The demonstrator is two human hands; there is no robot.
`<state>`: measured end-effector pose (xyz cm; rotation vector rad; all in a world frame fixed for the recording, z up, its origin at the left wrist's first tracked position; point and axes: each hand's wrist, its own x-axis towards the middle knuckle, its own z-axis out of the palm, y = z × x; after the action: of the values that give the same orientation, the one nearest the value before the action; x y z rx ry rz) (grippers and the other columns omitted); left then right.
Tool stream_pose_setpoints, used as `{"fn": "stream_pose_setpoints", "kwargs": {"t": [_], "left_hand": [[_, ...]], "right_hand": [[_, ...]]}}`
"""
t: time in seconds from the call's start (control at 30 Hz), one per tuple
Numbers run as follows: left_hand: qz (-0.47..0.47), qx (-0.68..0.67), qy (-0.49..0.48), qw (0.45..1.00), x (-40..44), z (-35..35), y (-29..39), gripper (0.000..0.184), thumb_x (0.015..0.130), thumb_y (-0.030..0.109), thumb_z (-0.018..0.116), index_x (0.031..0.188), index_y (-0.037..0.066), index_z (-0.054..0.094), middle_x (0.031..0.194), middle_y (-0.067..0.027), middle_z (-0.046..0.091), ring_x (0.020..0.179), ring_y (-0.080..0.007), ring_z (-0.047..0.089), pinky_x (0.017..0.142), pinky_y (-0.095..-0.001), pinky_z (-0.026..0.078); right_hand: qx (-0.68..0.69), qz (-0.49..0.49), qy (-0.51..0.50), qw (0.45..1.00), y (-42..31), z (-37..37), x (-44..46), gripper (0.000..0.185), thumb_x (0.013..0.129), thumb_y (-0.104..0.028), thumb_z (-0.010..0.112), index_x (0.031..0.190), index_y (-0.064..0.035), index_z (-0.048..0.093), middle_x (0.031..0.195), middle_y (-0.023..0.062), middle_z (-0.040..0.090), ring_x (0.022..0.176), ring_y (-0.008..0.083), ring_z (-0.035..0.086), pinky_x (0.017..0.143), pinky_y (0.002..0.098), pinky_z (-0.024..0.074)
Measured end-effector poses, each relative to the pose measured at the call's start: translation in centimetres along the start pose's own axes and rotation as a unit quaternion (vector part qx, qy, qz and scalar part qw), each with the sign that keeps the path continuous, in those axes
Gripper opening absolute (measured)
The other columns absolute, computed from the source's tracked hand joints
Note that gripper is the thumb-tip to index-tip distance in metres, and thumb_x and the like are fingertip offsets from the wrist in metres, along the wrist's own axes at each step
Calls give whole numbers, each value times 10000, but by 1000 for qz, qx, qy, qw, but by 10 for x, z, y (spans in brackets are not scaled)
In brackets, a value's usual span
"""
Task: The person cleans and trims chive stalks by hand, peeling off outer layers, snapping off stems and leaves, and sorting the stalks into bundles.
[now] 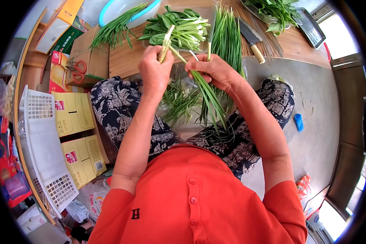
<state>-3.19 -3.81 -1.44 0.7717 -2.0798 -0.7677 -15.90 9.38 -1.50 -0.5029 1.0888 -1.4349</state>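
My left hand [155, 70] is closed around a short pale yellow-green stalk [166, 44] that stands up out of the fist. Close beside it, my right hand [214, 70] pinches a few garlic chives [210, 96], whose long green leaves hang down toward my lap. One thin pale stem stretches between the two hands. Below them, between my knees, lies a loose heap of green trimmings [179, 99]. Just beyond the hands are a tray of leafy greens with pale stems [181, 30] and a thick bundle of chives [227, 34].
On the wooden board, a cleaver [248, 32] lies right of the bundle, beside thin brown sticks [270, 40]. More chives [120, 24] overhang a blue-rimmed basin [152, 7]. Red-handled scissors [79, 71] hang at a cardboard box. Yellow boxes [74, 114] and a white basket [40, 134] stand left.
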Motion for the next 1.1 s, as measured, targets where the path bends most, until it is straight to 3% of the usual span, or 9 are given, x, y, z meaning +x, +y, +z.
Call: {"fn": "stream_pose_setpoints", "kwargs": {"t": [0.33,0.4,0.6,0.67,0.7,0.8,0.87,1.0,1.1], "left_hand": [[-5,46,47,998,28,-29,-28,136,782,158,660,840,35,667,678,-37,606,614,-111,547,607,-275,446],[-38,41,55,997,32,-34,-32,135,764,140,652,803,11,655,715,-102,609,628,-235,595,610,-343,459],[-95,56,36,993,34,-51,-53,140,758,165,665,802,33,670,652,-62,617,589,-149,576,569,-300,448],[-249,36,-160,954,32,-59,-49,162,754,189,678,834,47,684,697,-44,646,610,-124,586,575,-291,455],[-226,-5,-200,953,28,-56,-51,201,738,207,706,881,66,694,718,-33,657,606,-111,585,573,-282,460],[-193,-39,-197,961,14,-44,-40,249,723,201,744,931,74,692,634,9,601,533,-87,534,505,-255,429],[-244,-146,-240,928,12,-39,-8,227,806,123,700,1006,25,658,671,35,563,477,-22,420,406,-183,313],[-245,-267,-266,893,12,-27,21,199,825,137,702,962,1,656,662,24,555,491,-29,434,406,-184,318],[-238,-251,-254,903,15,-18,21,169,833,140,692,915,0,645,678,8,562,500,-36,446,407,-185,329]], "right_hand": [[-28,23,-49,998,-2,-6,-12,97,845,-119,626,825,-25,637,700,63,614,445,24,397,379,157,253],[-39,30,-46,998,-4,-10,-14,85,845,-112,627,829,-28,626,696,66,618,439,25,394,376,156,253],[-11,-6,-33,999,-12,-24,-17,107,867,-151,644,852,-53,606,716,54,632,456,26,408,385,158,264],[-4,-14,-19,1000,-11,-30,-14,113,868,-163,648,851,-61,601,719,49,633,454,26,405,391,161,272],[4,-24,-6,1000,-10,-29,-12,120,869,-174,653,849,-70,597,723,43,634,452,27,403,396,164,280],[-7,-33,0,999,-7,-26,-8,120,866,-174,661,841,-78,593,732,38,636,452,28,400,404,170,288],[-17,-30,-1,999,-6,-20,-8,123,856,-169,673,848,-73,597,736,34,637,452,32,403,405,169,287],[-53,-21,2,998,-2,-11,-2,139,840,-174,691,863,-65,608,743,30,637,462,35,406,419,169,294],[-80,-31,4,996,1,-4,-2,160,815,-169,718,832,-47,617,719,13,622,474,35,421,423,181,299]]}}
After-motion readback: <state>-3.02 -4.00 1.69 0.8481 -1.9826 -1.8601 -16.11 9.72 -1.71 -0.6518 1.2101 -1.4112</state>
